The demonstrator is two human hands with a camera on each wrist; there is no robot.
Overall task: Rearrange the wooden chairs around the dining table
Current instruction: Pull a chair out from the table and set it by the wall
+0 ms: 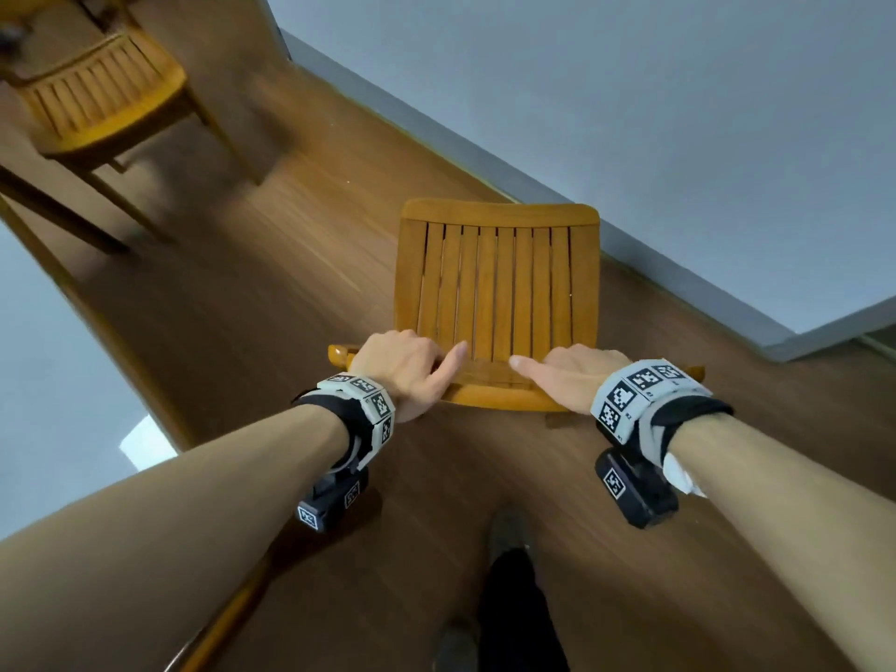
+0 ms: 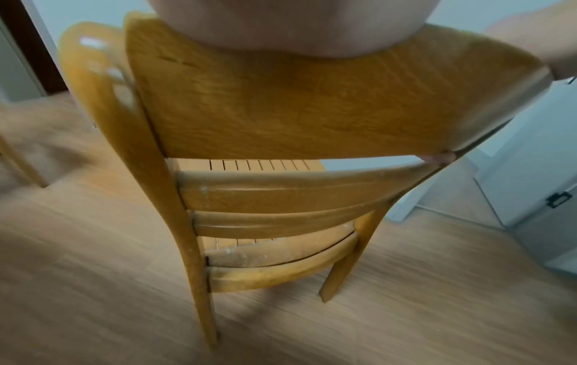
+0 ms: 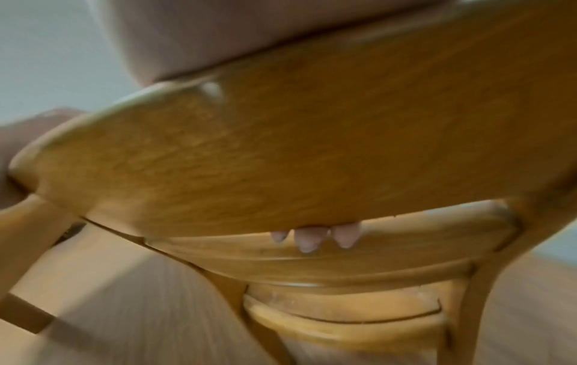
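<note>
A wooden chair (image 1: 497,283) with a slatted seat stands in front of me on the floor, its seat pointing toward the grey wall. My left hand (image 1: 405,368) grips the left part of its top back rail, thumb lying along the rail. My right hand (image 1: 565,375) grips the right part of the same rail. In the right wrist view my fingertips (image 3: 307,238) curl under the broad back rail (image 3: 281,153). The left wrist view shows the chair back (image 2: 296,98) from behind. A second wooden chair (image 1: 104,97) stands at the far left.
A grey wall (image 1: 630,89) with a skirting board runs diagonally just beyond the chair. Wood floor (image 1: 291,264) lies between the two chairs. A white surface with a wooden edge (image 1: 48,356) is at my left. My foot (image 1: 509,535) is below the chair.
</note>
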